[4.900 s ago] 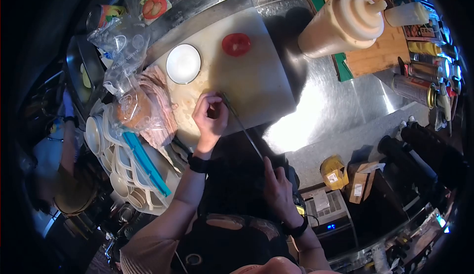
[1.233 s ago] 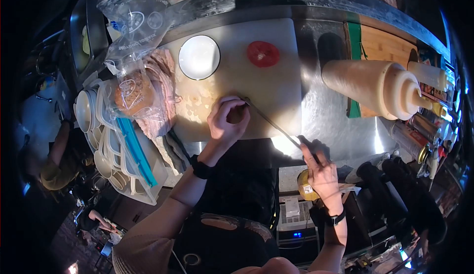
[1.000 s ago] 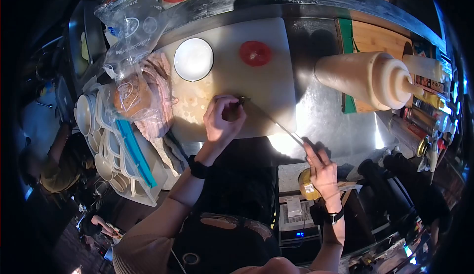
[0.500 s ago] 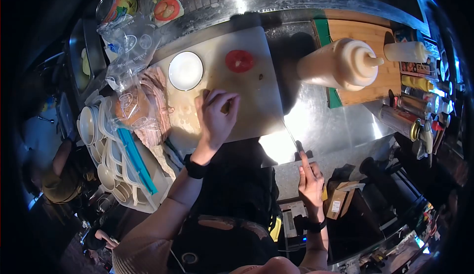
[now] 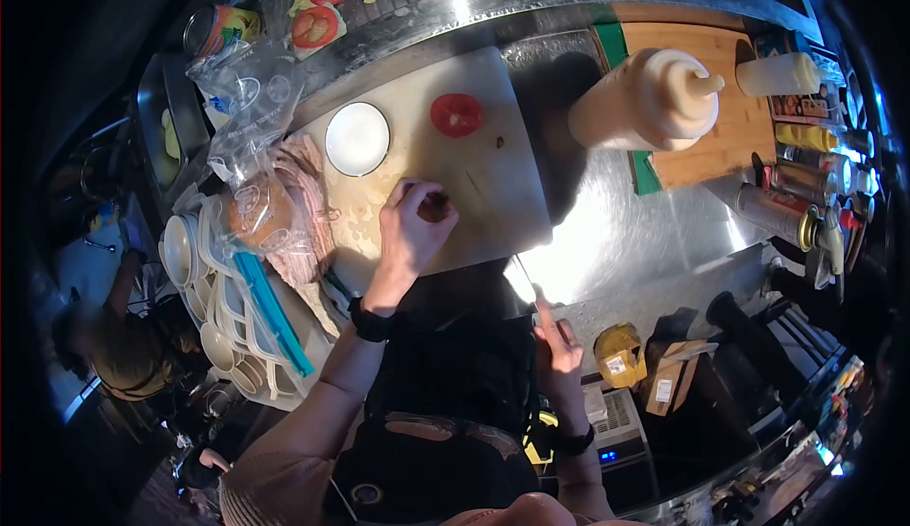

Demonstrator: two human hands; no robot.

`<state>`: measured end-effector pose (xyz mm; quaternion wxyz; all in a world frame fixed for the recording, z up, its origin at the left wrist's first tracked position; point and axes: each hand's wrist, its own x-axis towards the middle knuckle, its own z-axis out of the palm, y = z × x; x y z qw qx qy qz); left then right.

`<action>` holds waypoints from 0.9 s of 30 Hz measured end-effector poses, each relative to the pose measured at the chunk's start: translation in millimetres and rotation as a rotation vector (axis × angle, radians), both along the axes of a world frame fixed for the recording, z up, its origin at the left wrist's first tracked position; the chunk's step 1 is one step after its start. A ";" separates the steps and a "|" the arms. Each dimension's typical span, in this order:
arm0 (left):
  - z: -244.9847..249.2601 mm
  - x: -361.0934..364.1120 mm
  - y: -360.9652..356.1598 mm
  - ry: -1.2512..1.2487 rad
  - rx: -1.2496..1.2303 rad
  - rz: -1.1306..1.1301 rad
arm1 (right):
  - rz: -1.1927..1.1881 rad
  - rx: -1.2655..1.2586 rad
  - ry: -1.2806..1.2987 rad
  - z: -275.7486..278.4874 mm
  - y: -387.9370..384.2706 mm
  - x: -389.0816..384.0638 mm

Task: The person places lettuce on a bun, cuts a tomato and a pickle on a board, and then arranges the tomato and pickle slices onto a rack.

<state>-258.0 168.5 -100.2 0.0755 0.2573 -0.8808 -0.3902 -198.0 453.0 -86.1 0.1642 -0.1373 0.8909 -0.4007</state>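
My left hand (image 5: 415, 227) is curled over the front of the white cutting board (image 5: 493, 180), its fingers wrapped round a small dark item I cannot make out. Off the board's right front corner, my right hand (image 5: 557, 344) grips a knife (image 5: 520, 281), index finger stretched along it, blade pointing up and left. A red tomato slice (image 5: 456, 115) lies flat on the board, with a small dark bit (image 5: 500, 142) beside it. Left of the slice stands a round white bowl (image 5: 357, 138).
A large sauce bottle (image 5: 645, 104) stands by a wooden board (image 5: 744, 137). Bagged bread (image 5: 258, 211), a striped cloth (image 5: 303, 194) and white containers (image 5: 223, 317) are at the left. Tomato slices (image 5: 315, 27) lie on the rack behind. A person (image 5: 123, 346) is far left.
My right hand and the knife have moved left and down, closer to my body. My left hand has shifted slightly, still curled. The view has turned a little.
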 end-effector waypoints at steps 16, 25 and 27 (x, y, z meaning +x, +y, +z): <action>-21.8 8.5 2.9 0.205 0.234 0.136 | 0.005 -0.076 0.056 -0.7 -54.2 -2.0; -32.2 12.5 2.7 0.257 0.229 0.179 | 0.081 0.076 -0.023 13.3 -55.8 2.5; -29.8 10.8 3.9 0.237 0.225 0.190 | 0.073 0.086 -0.019 14.1 -56.3 3.3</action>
